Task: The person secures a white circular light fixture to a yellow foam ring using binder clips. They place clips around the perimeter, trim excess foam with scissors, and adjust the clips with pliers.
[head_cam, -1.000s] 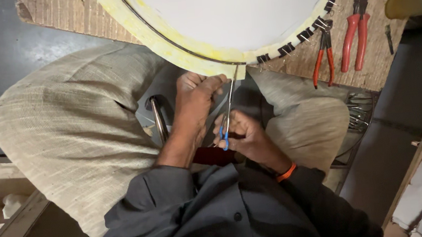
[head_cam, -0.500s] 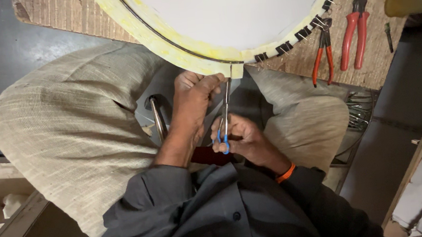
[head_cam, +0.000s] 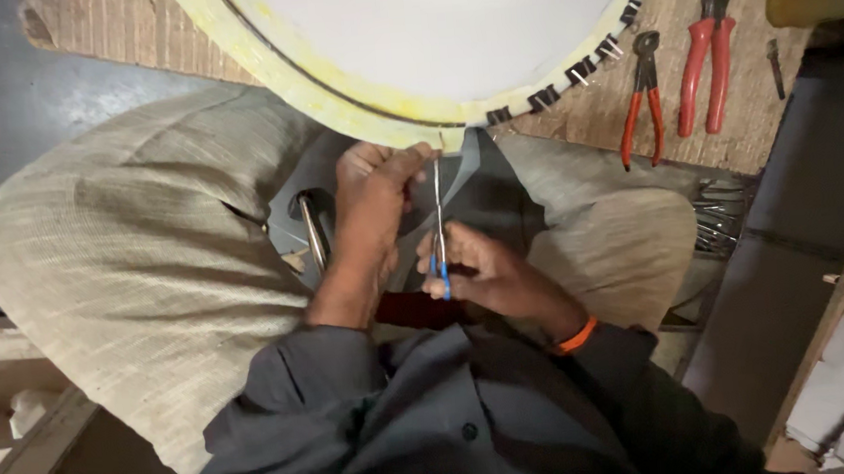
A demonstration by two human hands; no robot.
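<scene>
Compared with a second ago, the thin tool (head_cam: pixel 439 221) now stands nearly straight up and down instead of slanted, and the left hand (head_cam: pixel 371 196) has shifted up so its fingertips press against the lower edge of the round white panel (head_cam: pixel 445 24). The right hand (head_cam: pixel 480 268) stays low, over the lap.

The tool is a slim pair of metal blades with blue handles; its tip meets the yellow rim (head_cam: pixel 331 104) of the panel just beside the left fingertips. The right hand is curled closed around the blue handles. The left hand is half closed, pinching at the rim; whether it grips the blade tip cannot be told.

The panel's rim carries a row of black clips (head_cam: pixel 579 69) to the right. Beyond it, on the wooden board (head_cam: pixel 125 30), lie red-handled nippers (head_cam: pixel 640 99) and red-handled pliers (head_cam: pixel 706 44), well apart from both hands. The knees close in on either side.
</scene>
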